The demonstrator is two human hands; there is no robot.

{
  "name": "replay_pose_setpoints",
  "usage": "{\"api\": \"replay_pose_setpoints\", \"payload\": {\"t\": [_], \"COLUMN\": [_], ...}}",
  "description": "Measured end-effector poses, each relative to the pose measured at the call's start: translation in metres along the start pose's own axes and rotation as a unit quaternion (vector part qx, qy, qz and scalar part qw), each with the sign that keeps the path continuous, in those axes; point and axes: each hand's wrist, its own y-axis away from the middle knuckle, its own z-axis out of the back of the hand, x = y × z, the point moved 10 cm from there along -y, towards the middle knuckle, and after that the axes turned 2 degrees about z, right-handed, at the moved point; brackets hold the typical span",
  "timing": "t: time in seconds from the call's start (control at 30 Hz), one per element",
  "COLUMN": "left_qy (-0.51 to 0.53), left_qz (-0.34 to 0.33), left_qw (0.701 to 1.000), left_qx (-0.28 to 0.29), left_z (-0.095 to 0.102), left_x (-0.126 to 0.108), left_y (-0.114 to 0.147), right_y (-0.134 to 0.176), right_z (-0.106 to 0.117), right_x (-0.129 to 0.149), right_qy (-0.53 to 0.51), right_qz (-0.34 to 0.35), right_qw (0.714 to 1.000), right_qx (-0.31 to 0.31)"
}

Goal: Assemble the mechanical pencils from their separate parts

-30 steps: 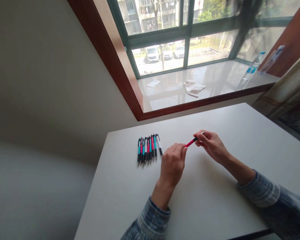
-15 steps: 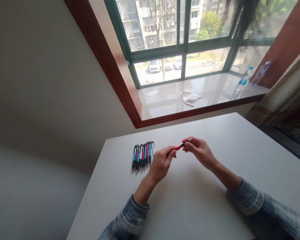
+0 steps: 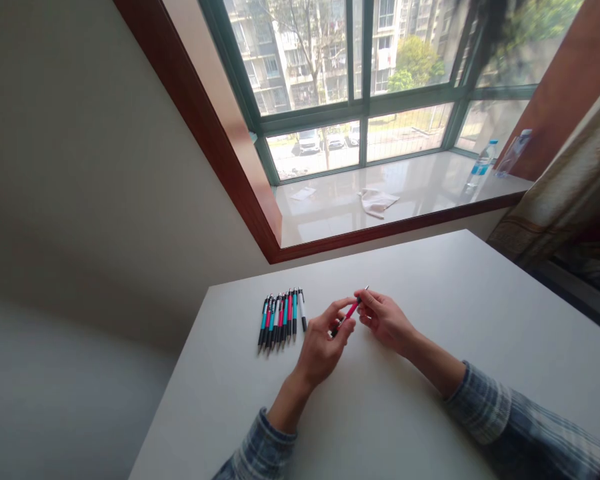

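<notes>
A pink and black ballpoint pen (image 3: pixel 351 310) is held between both hands above the table, tilted with its upper end to the right. My right hand (image 3: pixel 383 322) pinches it near that upper end with thumb and fingertips. My left hand (image 3: pixel 324 343) curls around the lower part, thumb and index finger on either side; some of the pen is hidden there. To the left lies a row of several pens (image 3: pixel 279 322), turquoise, pink and white with black grips, side by side. A white pen (image 3: pixel 303 308) forms the row's right end, closest to my left hand.
The white table (image 3: pixel 405 407) stands under a window with a red-brown frame (image 3: pixel 330 248). On the sill lie a crumpled cloth (image 3: pixel 377 202) and a paper (image 3: pixel 303 193). Two plastic bottles, one with a blue label (image 3: pixel 479 168), stand at right beside a curtain (image 3: pixel 555 193).
The pen has turned end for end between my hands: its black grip was by the right hand and is now at the left. My left fingers have opened wider around it.
</notes>
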Motion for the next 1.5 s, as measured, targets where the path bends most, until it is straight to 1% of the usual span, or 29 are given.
{"api": "replay_pose_setpoints", "payload": {"t": [0.07, 0.17, 0.23, 0.3, 0.4, 0.53, 0.57, 0.63, 0.7, 0.73, 0.77, 0.8, 0.87, 0.9, 0.93, 0.97, 1.0, 1.03, 1.07, 1.1, 1.13, 1.2, 1.23, 1.3, 1.33, 1.4, 1.5], "left_qy": [0.063, 0.148, 0.157, 0.111, 0.007, -0.061, -0.075, -0.108, -0.146, -0.163, -0.178, -0.194, -0.249, -0.291, -0.334, -0.364, -0.379, -0.376, -0.353, -0.315, -0.273, -0.210, -0.189, -0.154, -0.138, -0.117, -0.111], "left_qz": [-0.017, -0.020, -0.013, -0.018, -0.052, -0.097, -0.101, -0.104, -0.103, -0.102, -0.098, -0.090, -0.058, -0.030, 0.008, 0.057, 0.108, 0.145, 0.167, 0.177, 0.175, 0.151, 0.141, 0.133, 0.132, 0.123, 0.099], "left_qw": [0.995, 0.973, 0.966, 0.974, 0.986, 0.987, 0.986, 0.981, 0.975, 0.972, 0.972, 0.973, 0.966, 0.952, 0.932, 0.910, 0.892, 0.885, 0.889, 0.903, 0.919, 0.941, 0.948, 0.957, 0.960, 0.963, 0.964], "left_qx": [0.072, 0.175, 0.205, 0.199, 0.157, 0.116, 0.112, 0.121, 0.135, 0.132, 0.115, 0.084, -0.028, -0.088, -0.142, -0.190, -0.222, -0.233, -0.238, -0.234, -0.225, -0.216, -0.213, -0.208, -0.206, -0.208, -0.221], "left_z": [-0.013, -0.028, -0.031, -0.030, -0.027, -0.029, -0.029, -0.029, -0.021, -0.011, 0.004, 0.025, 0.082, 0.112, 0.140, 0.166, 0.186, 0.198, 0.204, 0.204, 0.200, 0.187, 0.180, 0.168, 0.162, 0.154, 0.138], "left_x": [-0.014, -0.029, -0.030, -0.027, -0.026, -0.033, -0.034, -0.034, -0.030, -0.027, -0.023, -0.018, -0.004, 0.006, 0.017, 0.031, 0.047, 0.062, 0.077, 0.090, 0.100, 0.109, 0.110, 0.110, 0.108, 0.104, 0.095], "left_y": [0.005, 0.016, 0.021, 0.024, 0.027, 0.035, 0.037, 0.040, 0.041, 0.040, 0.038, 0.036, 0.032, 0.033, 0.036, 0.041, 0.048, 0.053, 0.057, 0.059, 0.059, 0.056, 0.054, 0.049, 0.046, 0.039, 0.025], "right_y": [0.002, 0.007, 0.012, 0.015, 0.016, 0.020, 0.021, 0.021, 0.020, 0.018, 0.016, 0.015, 0.012, 0.012, 0.011, 0.012, 0.012, 0.013, 0.015, 0.018, 0.020, 0.024, 0.026, 0.025, 0.023, 0.016, 0.007], "right_z": [0.000, -0.003, -0.007, -0.010, -0.010, -0.015, -0.017, -0.018, -0.015, -0.012, -0.008, -0.005, 0.001, 0.003, 0.002, 0.000, -0.003, -0.009, -0.017, -0.027, -0.039, -0.067, -0.082, -0.103, -0.109, -0.115, -0.116], "right_x": [-0.008, -0.016, -0.021, -0.026, -0.033, -0.041, -0.041, -0.037, -0.028, -0.021, -0.014, -0.006, 0.008, 0.012, 0.015, 0.016, 0.015, 0.015, 0.013, 0.011, 0.007, -0.003, -0.008, -0.018, -0.022, -0.024, -0.022], "right_qy": [-0.043, -0.055, -0.054, -0.065, -0.074, -0.049, -0.047, -0.049, -0.046, -0.041, -0.032, -0.021, 0.016, 0.044, 0.080, 0.124, 0.178, 0.243, 0.315, 0.390, 0.462, 0.565, 0.596, 0.635, 0.646, 0.652, 0.630], "right_qz": [-0.032, -0.064, -0.085, -0.098, -0.108, -0.125, -0.126, -0.119, -0.096, -0.077, -0.054, -0.028, 0.018, 0.034, 0.047, 0.059, 0.072, 0.087, 0.103, 0.120, 0.138, 0.171, 0.190, 0.207, 0.209, 0.211, 0.216], "right_qw": [0.999, 0.996, 0.993, 0.991, 0.990, 0.988, 0.988, 0.988, 0.992, 0.995, 0.998, 0.999, 0.999, 0.998, 0.995, 0.990, 0.981, 0.966, 0.943, 0.913, 0.876, 0.807, 0.779, 0.742, 0.731, 0.725, 0.743], "right_qx": [0.008, 0.030, 0.053, 0.068, 0.059, 0.075, 0.080, 0.081, 0.061, 0.045, 0.026, 0.007, -0.022, -0.030, -0.034, -0.034, -0.032, -0.031, -0.029, -0.027, -0.022, 0.009, 0.034, 0.065, 0.070, 0.071, 0.075]}}
